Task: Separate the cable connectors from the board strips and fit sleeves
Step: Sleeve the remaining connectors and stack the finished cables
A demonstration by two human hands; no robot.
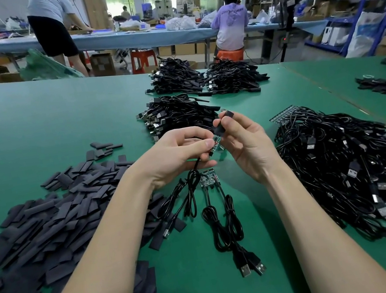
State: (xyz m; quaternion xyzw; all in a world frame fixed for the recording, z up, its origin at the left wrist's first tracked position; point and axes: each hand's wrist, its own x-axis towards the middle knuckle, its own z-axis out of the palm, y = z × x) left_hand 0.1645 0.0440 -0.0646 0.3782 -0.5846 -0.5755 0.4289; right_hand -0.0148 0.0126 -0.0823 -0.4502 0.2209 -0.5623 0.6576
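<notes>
Nearest me, two cables (229, 229) lie on the mat (28, 117), their small boards (208, 179) joined in a short strip. To my left spreads the pile of flat black sleeves (53, 220); to my right, a heap of cables not yet separated (347, 158).

Above the strip, my left hand (175, 154) pinches one green board (214, 141) between thumb and fingers, its cable (193, 179) hanging below. My right hand (245, 142) pinches a sleeve (222, 123) just at the board's far end. This looks like the fitting step: the sleeve's mouth has to be squeezed open and lined up square with the board, then slid down over it. Whether it has started on, I can't tell.

Beyond my hands lie bundles of cables (176, 115), seemingly finished ones.
</notes>
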